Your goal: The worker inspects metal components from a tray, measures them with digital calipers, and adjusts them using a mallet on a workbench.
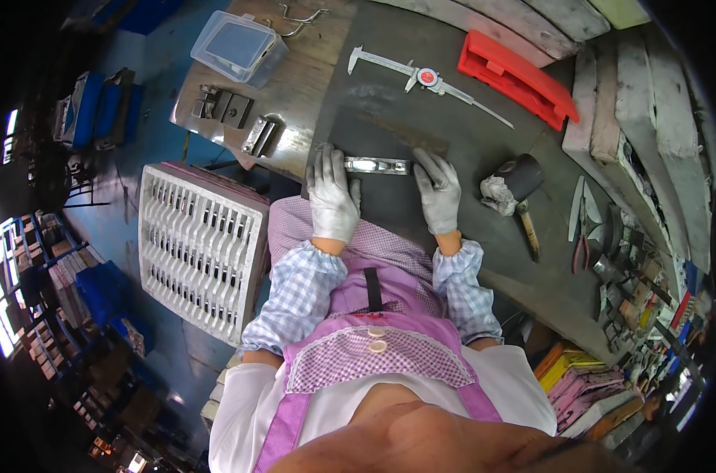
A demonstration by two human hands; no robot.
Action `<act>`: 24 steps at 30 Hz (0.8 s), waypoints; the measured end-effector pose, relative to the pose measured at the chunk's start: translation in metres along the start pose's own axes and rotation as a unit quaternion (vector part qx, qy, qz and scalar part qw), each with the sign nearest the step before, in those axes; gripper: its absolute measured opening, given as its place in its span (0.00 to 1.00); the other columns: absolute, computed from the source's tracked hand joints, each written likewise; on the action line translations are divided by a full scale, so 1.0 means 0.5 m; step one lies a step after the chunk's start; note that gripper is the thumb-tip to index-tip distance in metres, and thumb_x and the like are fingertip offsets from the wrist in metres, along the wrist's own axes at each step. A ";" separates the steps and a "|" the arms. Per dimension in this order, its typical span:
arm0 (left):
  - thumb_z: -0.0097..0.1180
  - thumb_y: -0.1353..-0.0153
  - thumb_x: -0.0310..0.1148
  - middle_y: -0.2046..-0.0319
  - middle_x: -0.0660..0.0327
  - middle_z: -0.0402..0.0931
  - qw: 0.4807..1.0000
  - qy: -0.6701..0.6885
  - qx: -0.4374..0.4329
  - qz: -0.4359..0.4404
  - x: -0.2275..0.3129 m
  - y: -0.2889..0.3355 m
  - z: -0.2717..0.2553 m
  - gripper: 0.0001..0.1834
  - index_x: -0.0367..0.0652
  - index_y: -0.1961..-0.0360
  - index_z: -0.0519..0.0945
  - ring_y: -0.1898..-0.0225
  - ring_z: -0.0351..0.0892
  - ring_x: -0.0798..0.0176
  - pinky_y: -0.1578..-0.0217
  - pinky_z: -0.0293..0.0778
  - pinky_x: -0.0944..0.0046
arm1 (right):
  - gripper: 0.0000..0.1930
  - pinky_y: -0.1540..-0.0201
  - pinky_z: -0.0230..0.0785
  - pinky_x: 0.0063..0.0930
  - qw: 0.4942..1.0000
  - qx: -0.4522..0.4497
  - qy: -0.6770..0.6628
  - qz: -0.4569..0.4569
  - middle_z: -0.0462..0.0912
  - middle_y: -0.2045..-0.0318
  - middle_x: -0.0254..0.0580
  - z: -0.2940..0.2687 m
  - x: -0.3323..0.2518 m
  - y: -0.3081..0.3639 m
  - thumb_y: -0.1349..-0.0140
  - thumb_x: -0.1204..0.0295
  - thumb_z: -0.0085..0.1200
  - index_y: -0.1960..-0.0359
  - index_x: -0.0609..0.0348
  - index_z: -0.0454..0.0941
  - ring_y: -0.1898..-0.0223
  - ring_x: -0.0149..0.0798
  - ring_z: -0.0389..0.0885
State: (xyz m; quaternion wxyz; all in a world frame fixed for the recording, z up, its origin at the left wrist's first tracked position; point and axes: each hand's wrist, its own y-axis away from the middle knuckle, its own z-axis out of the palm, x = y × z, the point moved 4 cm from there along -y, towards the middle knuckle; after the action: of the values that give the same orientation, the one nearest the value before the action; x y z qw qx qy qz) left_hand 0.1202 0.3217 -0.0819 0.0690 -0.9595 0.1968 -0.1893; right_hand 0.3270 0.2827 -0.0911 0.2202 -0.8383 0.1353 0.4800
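A narrow, shiny metal part point(377, 165) with a raised bar lies crosswise on the dark table top, between my two gloved hands. My left hand point(333, 201) rests at its left end, fingers stretched out flat and thumb toward the part. At the right end is my right hand point(439, 189), its fingers extended and slightly bent; whether they touch the part I cannot tell. Beyond the hands, a dial caliper point(427, 77) lies slanted across the table. To the right sits a hammer point(517, 181) with a dark head, a pale rag against it and a wooden handle.
A red plastic case point(515, 77) lies at the far right, before stacked pale blocks point(653, 110). Pliers point(582, 251) are on the right. At the far left stand a clear plastic box point(239, 47) and metal blocks point(224, 108). A slotted white tray point(204, 248) holds several metal parts.
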 end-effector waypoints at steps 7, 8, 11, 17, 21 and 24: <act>0.59 0.37 0.36 0.30 0.41 0.61 0.999 0.031 0.015 0.006 -0.011 0.000 -0.010 0.38 0.32 0.30 0.60 0.29 0.60 0.36 0.29 0.57 0.41 | 0.14 0.42 0.69 0.37 0.991 -0.088 0.093 -0.038 0.86 0.48 0.38 -0.008 -0.016 0.013 0.37 0.65 0.63 0.51 0.51 0.88 0.50 0.44 0.83; 0.60 0.39 0.36 0.31 0.41 0.61 0.999 0.047 0.008 0.026 -0.011 -0.003 -0.015 0.38 0.33 0.30 0.61 0.29 0.60 0.36 0.29 0.58 0.41 | 0.13 0.39 0.69 0.33 0.996 -0.078 0.021 0.044 0.86 0.47 0.39 -0.018 -0.010 0.012 0.35 0.70 0.62 0.49 0.55 0.87 0.48 0.41 0.83; 0.64 0.41 0.35 0.32 0.42 0.63 0.996 0.076 0.023 0.041 -0.015 -0.003 -0.037 0.38 0.34 0.33 0.64 0.29 0.61 0.38 0.31 0.60 0.42 | 0.14 0.38 0.68 0.29 0.981 0.000 -0.148 0.124 0.85 0.46 0.42 -0.020 -0.021 0.010 0.34 0.75 0.59 0.47 0.60 0.86 0.47 0.37 0.82; 0.65 0.41 0.32 0.38 0.53 0.74 0.996 0.070 0.047 0.031 0.011 -0.047 -0.135 0.31 0.48 0.36 0.72 0.56 0.82 0.44 0.54 0.80 0.49 | 0.15 0.42 0.71 0.27 0.991 0.028 -0.105 0.076 0.85 0.52 0.41 -0.086 -0.030 0.029 0.33 0.77 0.57 0.46 0.61 0.85 0.48 0.35 0.82; 0.65 0.41 0.32 0.39 0.53 0.75 0.989 0.129 0.029 0.059 0.046 -0.055 -0.138 0.31 0.48 0.36 0.71 0.53 0.82 0.46 0.53 0.80 0.49 | 0.15 0.44 0.74 0.32 0.994 -0.029 0.084 0.061 0.86 0.55 0.44 -0.106 -0.052 0.069 0.36 0.77 0.58 0.48 0.54 0.87 0.51 0.42 0.84; 0.65 0.40 0.33 0.41 0.53 0.77 0.991 0.117 -0.030 0.053 0.054 -0.062 -0.133 0.27 0.47 0.39 0.75 0.56 0.84 0.46 0.56 0.81 0.50 | 0.16 0.44 0.74 0.35 0.988 -0.015 0.144 0.047 0.86 0.55 0.44 -0.125 -0.064 0.088 0.38 0.76 0.58 0.49 0.52 0.87 0.52 0.46 0.84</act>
State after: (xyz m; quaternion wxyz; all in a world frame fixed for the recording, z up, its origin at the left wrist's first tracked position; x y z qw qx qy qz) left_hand 0.1282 0.3350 -0.0051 0.0265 -0.9208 0.2598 -0.2898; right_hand 0.3380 0.2140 -0.0463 0.1633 -0.8945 0.1978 0.3662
